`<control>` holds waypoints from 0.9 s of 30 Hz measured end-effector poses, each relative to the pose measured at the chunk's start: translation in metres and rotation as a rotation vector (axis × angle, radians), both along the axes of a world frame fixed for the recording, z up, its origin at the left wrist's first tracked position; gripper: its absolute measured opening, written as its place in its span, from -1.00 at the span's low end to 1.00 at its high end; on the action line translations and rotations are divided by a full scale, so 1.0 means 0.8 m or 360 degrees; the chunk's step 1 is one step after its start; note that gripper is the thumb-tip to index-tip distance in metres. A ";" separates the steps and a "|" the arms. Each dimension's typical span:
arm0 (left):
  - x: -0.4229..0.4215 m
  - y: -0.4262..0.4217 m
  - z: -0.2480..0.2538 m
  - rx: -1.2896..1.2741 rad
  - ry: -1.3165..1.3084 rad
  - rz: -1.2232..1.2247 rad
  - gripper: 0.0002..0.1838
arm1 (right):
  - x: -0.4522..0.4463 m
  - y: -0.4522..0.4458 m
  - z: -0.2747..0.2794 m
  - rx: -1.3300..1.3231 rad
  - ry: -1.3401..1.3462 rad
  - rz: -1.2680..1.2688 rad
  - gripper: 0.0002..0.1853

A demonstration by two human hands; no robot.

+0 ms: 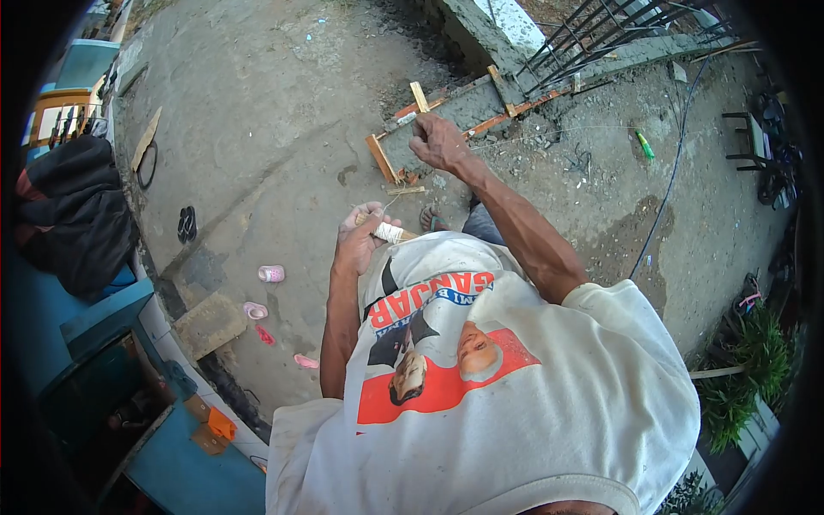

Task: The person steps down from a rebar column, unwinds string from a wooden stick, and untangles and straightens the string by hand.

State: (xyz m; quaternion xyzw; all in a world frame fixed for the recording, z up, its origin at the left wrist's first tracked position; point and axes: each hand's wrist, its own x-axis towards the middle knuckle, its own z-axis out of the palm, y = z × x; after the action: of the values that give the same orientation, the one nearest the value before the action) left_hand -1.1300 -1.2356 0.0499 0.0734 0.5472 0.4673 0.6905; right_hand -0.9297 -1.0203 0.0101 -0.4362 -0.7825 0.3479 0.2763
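My left hand (359, 233) is wrapped round a spool of white string (388, 233), close to the front of my shirt. A short length of thin string runs upward from the spool. Further out, my right hand (439, 143) is closed just beside a wooden stake (419, 97) at the corner of a wooden form (383, 158). Whatever its fingers hold is hidden. Wet grey concrete (463, 105) lies within the form. A thin pale line stretches from near my right wrist across the ground to the right.
A rebar cage (592, 43) rises behind the form. A green packet (645, 144) and a blue cable (668, 193) lie at right. Black sandals (187, 224) and pink shoes (271, 273) are on the left ground, near a dark jacket (73, 215) and a blue cabinet (193, 468).
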 end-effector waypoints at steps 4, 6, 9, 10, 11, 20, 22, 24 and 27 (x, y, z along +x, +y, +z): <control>-0.001 -0.007 0.001 0.0030 -0.0007 0.0058 -0.63 | 0.003 -0.017 0.012 -0.0387 0.0163 -0.0085 -0.82; -0.002 -0.009 -0.002 0.0027 -0.0023 0.0065 -0.64 | 0.006 -0.024 0.015 -0.0367 0.0089 -0.0085 -0.81; 0.000 -0.011 -0.005 0.0033 -0.0044 0.0072 -0.64 | -0.001 -0.019 0.017 -0.0447 0.0064 -0.0118 -0.79; 0.002 -0.012 -0.005 0.0032 -0.0044 0.0080 -0.64 | -0.004 -0.016 0.019 -0.0449 0.0063 -0.0109 -0.79; 0.003 -0.011 -0.004 0.0030 -0.0020 0.0059 -0.65 | -0.008 -0.010 0.021 -0.0598 0.0044 -0.0176 -0.77; 0.005 -0.014 -0.003 0.0036 -0.0026 0.0057 -0.66 | -0.024 0.011 0.034 -0.0558 -0.0034 -0.0183 -0.59; 0.001 -0.008 0.001 0.0043 -0.0007 0.0033 -0.65 | -0.030 0.017 0.051 -0.0121 -0.0263 0.0181 -0.63; 0.003 -0.012 0.002 0.0054 -0.0012 0.0054 -0.65 | -0.029 -0.004 0.060 0.0002 -0.0417 0.0346 -0.66; 0.003 -0.011 -0.001 0.0043 0.0000 0.0077 -0.65 | -0.027 -0.015 0.060 -0.0095 -0.0913 0.0400 -0.66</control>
State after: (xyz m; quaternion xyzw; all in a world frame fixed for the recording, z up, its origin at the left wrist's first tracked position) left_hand -1.1274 -1.2443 0.0488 0.0694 0.5426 0.4913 0.6778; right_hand -0.9515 -1.0320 0.0584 -0.4243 -0.8658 0.2649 -0.0137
